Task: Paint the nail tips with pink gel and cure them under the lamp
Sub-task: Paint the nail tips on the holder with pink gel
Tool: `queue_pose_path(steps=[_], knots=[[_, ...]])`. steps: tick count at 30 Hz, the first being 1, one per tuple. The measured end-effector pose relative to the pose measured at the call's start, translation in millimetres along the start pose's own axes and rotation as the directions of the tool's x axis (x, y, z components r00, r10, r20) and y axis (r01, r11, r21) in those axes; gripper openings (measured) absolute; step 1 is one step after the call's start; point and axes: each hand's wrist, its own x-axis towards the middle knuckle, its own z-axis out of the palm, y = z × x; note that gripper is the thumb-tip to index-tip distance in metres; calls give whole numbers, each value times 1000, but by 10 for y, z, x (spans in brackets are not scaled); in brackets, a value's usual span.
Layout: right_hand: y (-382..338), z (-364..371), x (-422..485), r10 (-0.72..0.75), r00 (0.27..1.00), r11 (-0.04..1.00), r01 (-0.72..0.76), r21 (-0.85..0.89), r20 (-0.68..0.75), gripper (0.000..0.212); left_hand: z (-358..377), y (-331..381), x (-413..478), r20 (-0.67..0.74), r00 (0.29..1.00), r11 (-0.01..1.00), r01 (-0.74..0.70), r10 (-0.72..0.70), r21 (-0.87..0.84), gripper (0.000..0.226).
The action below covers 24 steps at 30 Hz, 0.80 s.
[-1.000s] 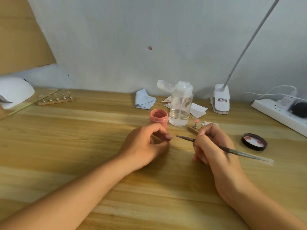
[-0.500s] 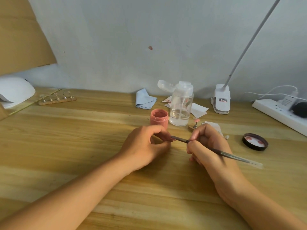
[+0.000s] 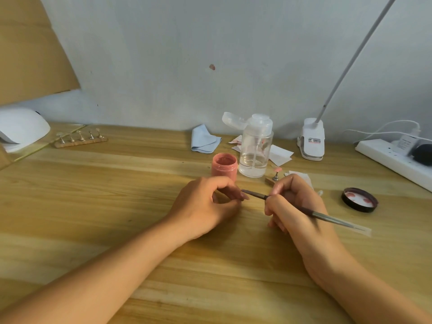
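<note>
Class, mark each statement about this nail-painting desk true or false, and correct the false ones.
1. The right hand holds the brush. True.
2. The pink gel jar has its lid on. False: it is open; the black lid lies on the table to its right.
3. The blue cloth lies behind the jar. True.
4. The white curing lamp stands at the table's right edge. False: it is at the left edge.
5. The brush tip is in the jar. False: it points at the fingertips of the left hand.
</note>
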Motion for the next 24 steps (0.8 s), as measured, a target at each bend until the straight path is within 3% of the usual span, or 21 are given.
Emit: queue_pose_path(steps=[13,18,24], knots=[[-27,-44,17,44,987,992,-25,123,-152,9,10,-27,-5,13,1000,997,-18,19,-80,12],[-19,-46,18,58,990,989,-40,142,-132,10,30,-49,29,1,1000,972,-2,2,-237,22],[-13,-33,11,44,996,995,-37,96,-72,12,29,-68,42,-1,1000,965,-7,7,-261,23]])
